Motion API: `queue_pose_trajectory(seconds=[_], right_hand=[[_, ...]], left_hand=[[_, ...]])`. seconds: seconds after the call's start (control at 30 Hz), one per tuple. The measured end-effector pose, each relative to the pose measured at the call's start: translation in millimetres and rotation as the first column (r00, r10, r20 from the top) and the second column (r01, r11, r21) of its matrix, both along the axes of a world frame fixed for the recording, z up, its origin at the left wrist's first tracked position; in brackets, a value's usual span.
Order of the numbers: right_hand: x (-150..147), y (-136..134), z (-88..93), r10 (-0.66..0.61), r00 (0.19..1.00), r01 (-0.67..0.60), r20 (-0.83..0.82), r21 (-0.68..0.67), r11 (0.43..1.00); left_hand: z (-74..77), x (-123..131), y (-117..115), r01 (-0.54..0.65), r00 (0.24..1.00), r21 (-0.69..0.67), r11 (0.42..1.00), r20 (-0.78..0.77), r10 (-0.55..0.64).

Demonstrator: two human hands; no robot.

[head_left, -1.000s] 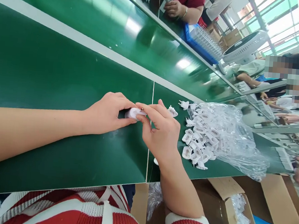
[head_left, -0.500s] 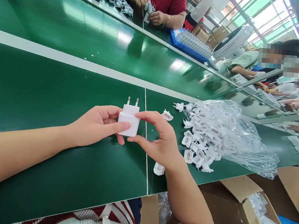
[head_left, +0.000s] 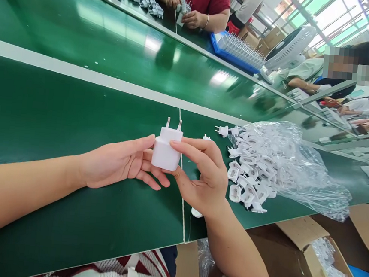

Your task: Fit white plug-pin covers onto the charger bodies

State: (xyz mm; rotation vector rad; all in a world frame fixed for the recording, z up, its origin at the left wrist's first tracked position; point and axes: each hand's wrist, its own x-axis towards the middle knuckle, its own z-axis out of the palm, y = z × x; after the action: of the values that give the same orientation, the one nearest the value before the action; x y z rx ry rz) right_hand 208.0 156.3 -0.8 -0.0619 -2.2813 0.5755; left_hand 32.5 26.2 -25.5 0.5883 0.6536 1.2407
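A white two-pin plug charger [head_left: 166, 152] is held upright over the green bench, its metal pins pointing up. My right hand [head_left: 206, 168] grips it from the right, with fingers on its front and side and the thumb at its bottom edge. On the other side, my left hand [head_left: 114, 160] is open, palm showing and fingers spread. Its thumb tip is at the charger's left edge, and some fingertips reach below and partly behind it; whether they touch cannot be made out. Loose white plug pieces [head_left: 197, 212] lie beyond my right hand, partly hidden by it.
A heap of white plug parts [head_left: 249, 174] spills from a clear plastic bag [head_left: 298, 165] on the right. Open cardboard boxes [head_left: 299, 230] stand below the bench edge. Across the green belt [head_left: 116, 33], a person in red handles parts near a blue tray [head_left: 239, 61] and a fan [head_left: 291, 46].
My left hand has loosened from the charger, its thumb lifting off the front and its fingers spreading. The charger has moved slightly right in my right hand.
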Motion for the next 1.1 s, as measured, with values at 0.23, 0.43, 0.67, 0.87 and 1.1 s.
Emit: queue_pose_trajectory(seconds=[0.23, 0.43, 0.67, 0.87, 1.1], right_hand=[[0, 10, -6.8, 0.039, 0.999, -0.04, 0.014, 0.063, 0.997], [-1, 2, -4.0, 0.054, 0.994, -0.033, 0.096, -0.212, 0.977], [-4, 4, -5.1, 0.079, 0.991, -0.046, 0.105, -0.283, 0.958], [-6, 8, -8.6, 0.072, 0.996, -0.064, 0.061, -0.123, 0.99], [-4, 6, -6.9, 0.04, 0.997, -0.032, 0.068, -0.117, 0.993]], left_hand=[[5.8, -2, 2, -0.095, 0.995, -0.071, 0.993, 0.029, 0.097], [6.5, 4, 4, -0.244, 0.967, -0.028, 0.969, -0.079, 0.241], [-3.1, 1, -2, -0.26, 0.853, 0.175, 0.95, -0.419, 0.311], [-17.1, 4, -9, -0.246, 0.627, 0.393, 0.886, -0.632, 0.455], [-15.1, 8, -13, -0.291, 0.536, 0.429, 0.855, -0.667, 0.517]])
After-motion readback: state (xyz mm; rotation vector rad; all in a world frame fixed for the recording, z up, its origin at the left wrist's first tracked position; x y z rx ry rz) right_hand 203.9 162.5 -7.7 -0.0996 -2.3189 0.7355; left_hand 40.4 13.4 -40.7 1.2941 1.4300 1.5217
